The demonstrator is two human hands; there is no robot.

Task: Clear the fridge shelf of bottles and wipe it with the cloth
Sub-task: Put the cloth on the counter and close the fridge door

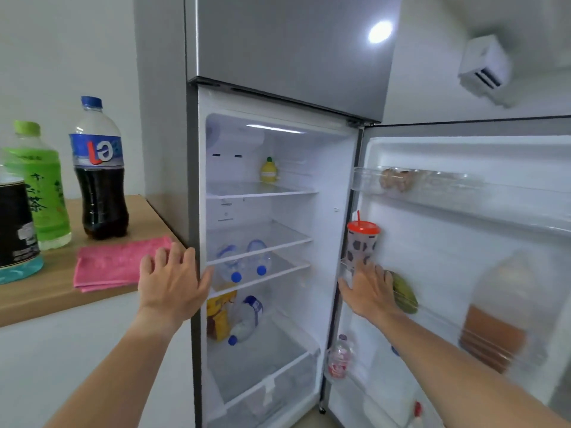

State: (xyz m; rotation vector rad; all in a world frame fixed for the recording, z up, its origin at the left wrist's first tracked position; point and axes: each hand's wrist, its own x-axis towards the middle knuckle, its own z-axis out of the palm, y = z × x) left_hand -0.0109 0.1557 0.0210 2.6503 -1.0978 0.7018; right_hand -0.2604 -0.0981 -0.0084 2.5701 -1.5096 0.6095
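Observation:
The fridge stands open. Its second glass shelf (262, 239) is bare, and a yellow lemon-shaped bottle (269, 170) sits on the shelf above. Two clear water bottles (244, 264) lie on the shelf below it. A pink cloth (114, 262) lies folded on the wooden counter (61, 298). Beside it stand a cola bottle (100, 171), a green tea bottle (40, 186) and a dark-labelled bottle (15, 230). My left hand (173, 282) hovers open over the cloth's right edge, by the fridge's left wall. My right hand (370, 288) is open, resting against the door's inner edge.
The open door (463, 273) swings out to the right, holding a cup with an orange lid (362, 242), a green fruit (404, 293), a big juice bottle (497, 313) and a small bottle (340, 356). Another water bottle (247, 319) and a yellow pack (219, 316) lie lower down.

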